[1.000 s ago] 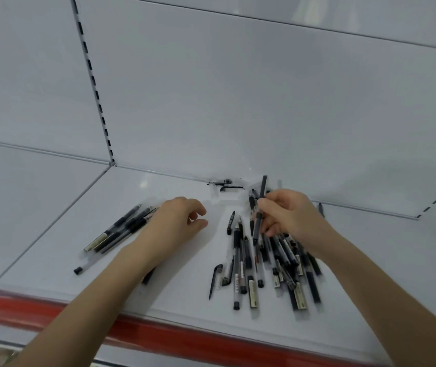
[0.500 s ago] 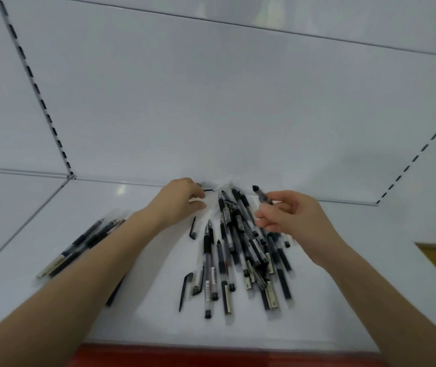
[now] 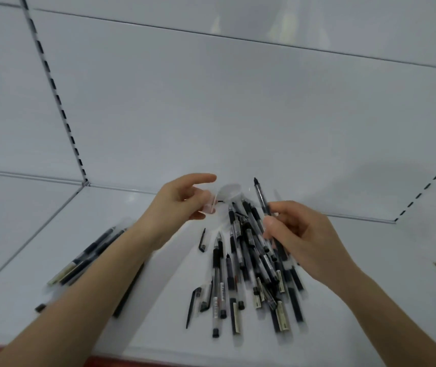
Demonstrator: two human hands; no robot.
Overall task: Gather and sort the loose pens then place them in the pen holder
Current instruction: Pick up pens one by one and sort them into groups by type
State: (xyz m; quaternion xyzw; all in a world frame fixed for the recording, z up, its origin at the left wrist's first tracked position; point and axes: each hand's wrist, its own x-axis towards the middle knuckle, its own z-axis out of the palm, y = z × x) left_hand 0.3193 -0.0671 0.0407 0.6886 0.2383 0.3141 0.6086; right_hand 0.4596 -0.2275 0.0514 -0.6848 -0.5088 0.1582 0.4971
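Since the earlier frame, the right hand [image 3: 301, 237] had swung its pinched pen [image 3: 261, 197] upright, tip up-frame, just right of the clear pen holder [image 3: 231, 190], centre frame, clamped in the grip of the left hand [image 3: 180, 203].

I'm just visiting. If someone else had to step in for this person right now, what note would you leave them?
Left hand: grips a clear holder at the back of the shelf; blur hides the details.
Right hand: pinches one black pen, tip up.
A pile of pens and loose caps lie between the hands. A smaller row of pens lies beside the left forearm.
Done: some pens set aside.
Left: sort the pile, put all pens in the holder.
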